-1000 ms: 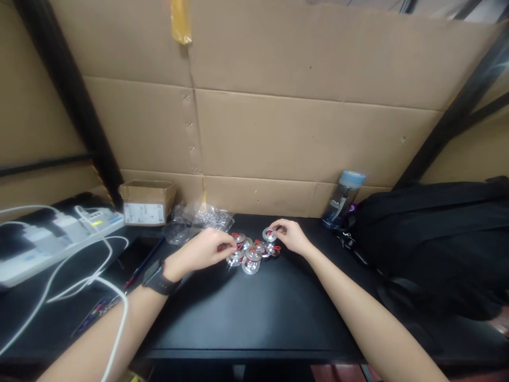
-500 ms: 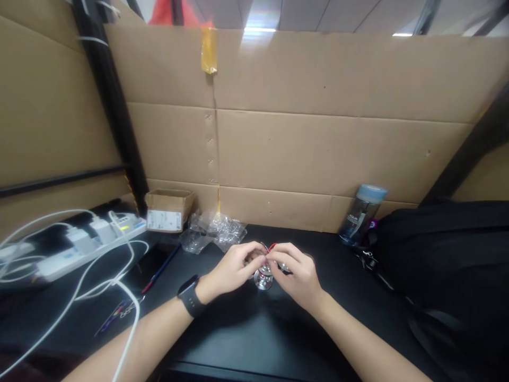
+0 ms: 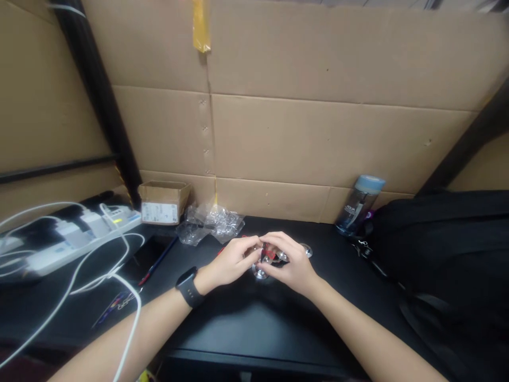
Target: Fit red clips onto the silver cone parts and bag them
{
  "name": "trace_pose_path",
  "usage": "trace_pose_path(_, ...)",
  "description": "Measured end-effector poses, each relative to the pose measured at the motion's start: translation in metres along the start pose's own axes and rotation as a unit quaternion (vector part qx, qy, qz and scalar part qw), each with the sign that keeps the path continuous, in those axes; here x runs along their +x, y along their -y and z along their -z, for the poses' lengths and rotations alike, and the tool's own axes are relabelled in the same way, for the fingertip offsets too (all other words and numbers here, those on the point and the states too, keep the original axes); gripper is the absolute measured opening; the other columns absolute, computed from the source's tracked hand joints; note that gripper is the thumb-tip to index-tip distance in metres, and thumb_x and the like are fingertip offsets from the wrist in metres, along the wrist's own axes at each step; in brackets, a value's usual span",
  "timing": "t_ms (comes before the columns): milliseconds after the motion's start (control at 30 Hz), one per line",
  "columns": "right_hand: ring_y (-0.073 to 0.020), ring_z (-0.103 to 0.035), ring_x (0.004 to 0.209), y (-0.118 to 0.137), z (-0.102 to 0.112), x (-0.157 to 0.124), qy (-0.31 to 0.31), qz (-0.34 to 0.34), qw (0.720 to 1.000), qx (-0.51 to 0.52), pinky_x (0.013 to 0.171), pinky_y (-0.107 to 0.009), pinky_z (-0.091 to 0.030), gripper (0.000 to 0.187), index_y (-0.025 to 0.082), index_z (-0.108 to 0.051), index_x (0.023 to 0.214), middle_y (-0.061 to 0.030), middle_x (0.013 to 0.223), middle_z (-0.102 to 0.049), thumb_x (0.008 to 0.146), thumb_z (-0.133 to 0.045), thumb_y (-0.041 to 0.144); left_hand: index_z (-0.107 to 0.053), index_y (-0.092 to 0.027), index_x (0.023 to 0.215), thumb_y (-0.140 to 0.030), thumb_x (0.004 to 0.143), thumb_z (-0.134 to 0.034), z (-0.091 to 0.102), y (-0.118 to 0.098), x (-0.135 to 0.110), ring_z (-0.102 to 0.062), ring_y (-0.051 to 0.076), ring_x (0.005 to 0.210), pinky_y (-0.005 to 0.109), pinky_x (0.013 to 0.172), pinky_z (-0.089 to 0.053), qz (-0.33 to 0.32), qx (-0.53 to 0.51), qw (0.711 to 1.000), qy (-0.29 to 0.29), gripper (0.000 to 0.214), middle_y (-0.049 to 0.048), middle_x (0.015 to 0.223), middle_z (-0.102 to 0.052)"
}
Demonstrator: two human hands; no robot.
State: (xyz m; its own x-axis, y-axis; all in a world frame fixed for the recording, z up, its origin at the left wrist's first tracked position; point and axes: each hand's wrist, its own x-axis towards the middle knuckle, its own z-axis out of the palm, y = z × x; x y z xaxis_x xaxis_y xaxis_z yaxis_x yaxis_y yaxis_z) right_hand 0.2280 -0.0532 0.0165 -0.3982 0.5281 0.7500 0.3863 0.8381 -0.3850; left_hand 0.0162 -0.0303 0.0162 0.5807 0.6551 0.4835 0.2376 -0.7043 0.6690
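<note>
Both hands meet over the black table. My left hand (image 3: pixel 229 261), with a dark watch on its wrist, pinches a shiny metal disc (image 3: pixel 263 251) turned nearly edge-on. Curved around the other side of that disc is my right hand (image 3: pixel 293 265), its fingertips and thumb at the rim. Some red cord (image 3: pixel 269 254) shows between the hands. Just below the fingers lies another round silver piece (image 3: pixel 260 272), partly covered. A further silver disc (image 3: pixel 307 250) sits behind my right hand. The fingers hide much of the held piece.
On the left are a white power strip (image 3: pixel 47 258) with loose cables, a dark phone (image 3: pixel 153 257) and a pen (image 3: pixel 157 263). An open cardboard box (image 3: pixel 161 211) and crumpled clear plastic (image 3: pixel 225 223) stand behind. A bottle (image 3: pixel 357 207) and black bag (image 3: pixel 445 254) are at right.
The view has tilted down. My right fingers have spread wider around the metal piece, which now shows edge-on. The disc behind my right hand has come into sight.
</note>
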Motion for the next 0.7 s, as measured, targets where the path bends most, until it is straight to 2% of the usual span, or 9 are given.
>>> trace_pose_path(100, -0.0248, -0.07, 0.105, 0.0, 0.001, 0.0, 0.008, 0.0, 1.0, 0.005, 0.09, -0.038, -0.06, 0.051, 0.025, -0.065, 0.13, -0.0106, 0.117, -0.07, 0.082, -0.083, 0.025, -0.058, -0.018, 0.082, -0.027, 0.104, -0.05, 0.002, 0.002, 0.0, -0.051, 0.012, 0.07, 0.024, 0.068, -0.038, -0.012, 0.045, 0.999, -0.001, 0.025, -0.0023, 0.077, -0.058)
trace_pose_path(200, -0.024, -0.07, 0.102, 0.002, 0.002, 0.001, -0.002, 0.0, 1.0, -0.001, 0.087, -0.037, -0.061, 0.05, 0.024, -0.066, 0.129, -0.0103, 0.114, -0.07, 0.081, -0.082, 0.024, -0.062, -0.018, 0.084, -0.027, 0.103, -0.052, 0.007, 0.004, 0.0, -0.053, 0.012, 0.07, 0.024, 0.068, -0.039, -0.011, 0.066, 0.998, -0.008, 0.023, -0.002, 0.077, -0.061)
trace_pose_path(333, -0.022, -0.071, 0.094, 0.003, 0.003, 0.004, -0.025, -0.007, 1.0, -0.018, 0.084, -0.035, -0.061, 0.046, 0.023, -0.069, 0.122, -0.0088, 0.109, -0.072, 0.078, -0.083, 0.025, -0.07, -0.019, 0.095, -0.03, 0.103, -0.054, 0.015, 0.006, 0.001, -0.061, 0.013, 0.076, 0.024, 0.073, -0.044, -0.013, 0.071, 0.997, -0.019, 0.021, -0.0006, 0.085, -0.07)
trace_pose_path(500, -0.0206, -0.071, 0.087, 0.004, 0.003, 0.006, -0.023, -0.005, 1.0, -0.013, 0.079, -0.034, -0.061, 0.044, 0.022, -0.071, 0.114, -0.0069, 0.1, -0.074, 0.072, -0.083, 0.021, -0.072, -0.019, 0.096, -0.033, 0.103, -0.055, 0.019, 0.008, 0.0, -0.065, 0.013, 0.077, 0.024, 0.075, -0.046, -0.013, 0.064, 0.998, -0.023, 0.023, 0.0001, 0.087, -0.073)
trace_pose_path(700, -0.0206, -0.071, 0.086, 0.001, 0.003, 0.005, -0.035, -0.024, 0.999, -0.014, 0.079, -0.035, -0.062, 0.042, 0.022, -0.071, 0.115, -0.0073, 0.102, -0.075, 0.074, -0.082, 0.024, -0.073, -0.018, 0.096, -0.037, 0.102, -0.055, 0.016, 0.009, 0.002, -0.066, 0.016, 0.079, 0.026, 0.076, -0.048, 0.013, 0.034, 0.999, -0.014, 0.027, 0.0027, 0.089, -0.074)
